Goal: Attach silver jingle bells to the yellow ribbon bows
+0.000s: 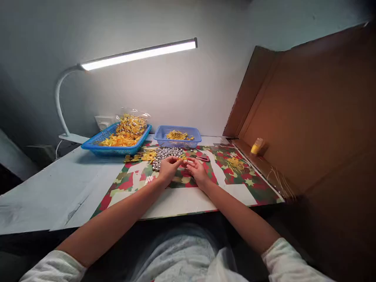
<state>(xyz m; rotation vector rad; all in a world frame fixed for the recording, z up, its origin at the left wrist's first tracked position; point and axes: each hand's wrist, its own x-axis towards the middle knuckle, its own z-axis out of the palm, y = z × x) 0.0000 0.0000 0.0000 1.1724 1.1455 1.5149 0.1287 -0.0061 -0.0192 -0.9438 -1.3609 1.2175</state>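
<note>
My left hand (169, 168) and my right hand (198, 171) meet over the middle of the patterned mat. Between their pinched fingertips is a small yellow petal-like piece (183, 158); its exact kind is too small to make out. Just behind and left of the hands lies a pile of shiny silver bells or beads (164, 154). Yellow petal-like pieces with thin stems (147, 155) lie left of that pile. A pair of thread snips with a reddish handle (202, 158) rests right behind my right hand.
At the back left, a blue basket (117, 150) holds yellow pieces and a clear bag. A smaller blue basket (178, 143) contains yellow strands. More strands (235, 164) lie right, near a yellow-filled bottle (257, 146) and a cardboard wall (308, 109). A lamp (141, 53) spans above.
</note>
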